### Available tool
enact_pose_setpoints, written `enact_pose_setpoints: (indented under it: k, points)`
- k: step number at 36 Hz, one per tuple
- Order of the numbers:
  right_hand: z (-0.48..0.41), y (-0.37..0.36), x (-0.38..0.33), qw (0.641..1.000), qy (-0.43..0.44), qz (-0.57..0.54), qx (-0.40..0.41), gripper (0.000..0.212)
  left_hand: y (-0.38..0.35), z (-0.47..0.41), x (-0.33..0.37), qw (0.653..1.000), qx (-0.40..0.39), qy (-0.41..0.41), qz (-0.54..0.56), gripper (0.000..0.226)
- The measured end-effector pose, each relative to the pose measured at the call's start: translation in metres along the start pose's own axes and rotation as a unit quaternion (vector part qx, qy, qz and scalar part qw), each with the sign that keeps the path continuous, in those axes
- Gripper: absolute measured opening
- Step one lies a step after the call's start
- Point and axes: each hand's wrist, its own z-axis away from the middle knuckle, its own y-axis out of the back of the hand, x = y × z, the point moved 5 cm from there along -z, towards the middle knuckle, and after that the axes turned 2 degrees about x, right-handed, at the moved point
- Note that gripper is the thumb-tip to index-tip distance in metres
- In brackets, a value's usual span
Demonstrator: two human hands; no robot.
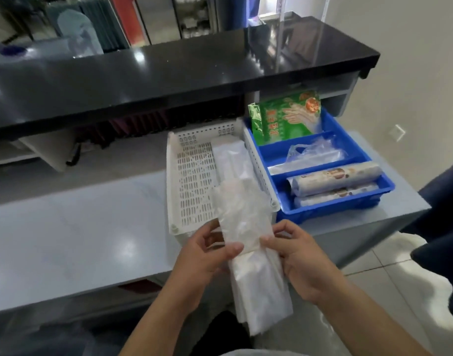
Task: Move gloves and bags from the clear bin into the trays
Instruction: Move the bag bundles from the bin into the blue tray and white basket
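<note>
A long stack of clear plastic bags [248, 255] hangs over the counter's front edge, held between both hands. My left hand [207, 255] pinches its left side with the thumb on top. My right hand [294, 255] pinches its right side. Behind it stands a white perforated tray [192, 181] with another pack of clear bags [233, 163] lying in it. To the right is a blue divided tray [374, 199] holding a green glove packet [287, 116], loose clear bags [310, 155] and printed bag rolls [333, 181]. The clear bin is not in view.
The trays sit on a pale grey counter [79, 227] under a raised glossy black shelf [169, 73]. A dark blue object [441, 214] stands at the right edge over a tiled floor [390, 291].
</note>
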Motion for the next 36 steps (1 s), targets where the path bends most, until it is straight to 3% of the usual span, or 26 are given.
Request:
enact_pose_setpoints:
  k: [5, 12, 14, 19, 25, 28, 33, 36]
  points:
    - [0.002, -0.005, -0.035, 0.995, 0.07, 0.07, 0.015, 0.021, -0.008, -0.035, 0.019, 0.999, -0.043, -0.004, 0.025, 0.046]
    - [0.008, -0.001, -0.083, 0.983, 0.072, 0.156, 0.063, 0.087, -0.037, -0.08, 0.052, 0.985, -0.157, 0.003, 0.071, 0.044]
    - [0.007, 0.003, -0.09, 0.978, 0.052, 0.195, 0.061, 0.082, -0.044, -0.094, 0.058, 0.98, -0.177, 0.0, 0.092, 0.047]
    - [0.0, 0.013, -0.099, 0.974, 0.012, 0.224, 0.031, 0.042, -0.061, -0.116, 0.061, 0.973, -0.197, -0.011, 0.12, 0.046]
    - [-0.021, 0.023, -0.121, 0.968, 0.037, 0.245, 0.027, 0.036, -0.064, -0.135, 0.071, 0.974, -0.215, -0.033, 0.063, 0.04]
    - [-0.034, 0.03, -0.136, 0.959, 0.047, 0.278, 0.011, 0.029, -0.059, -0.147, 0.085, 0.965, -0.258, -0.041, 0.032, 0.048]
    - [-0.061, 0.044, -0.178, 0.922, 0.046, 0.383, -0.035, 0.026, -0.048, -0.179, 0.12, 0.954, -0.285, -0.044, 0.079, 0.077]
    - [-0.074, 0.052, -0.211, 0.879, 0.061, 0.466, -0.075, 0.021, -0.054, -0.192, 0.145, 0.955, -0.29, -0.062, 0.016, 0.081]
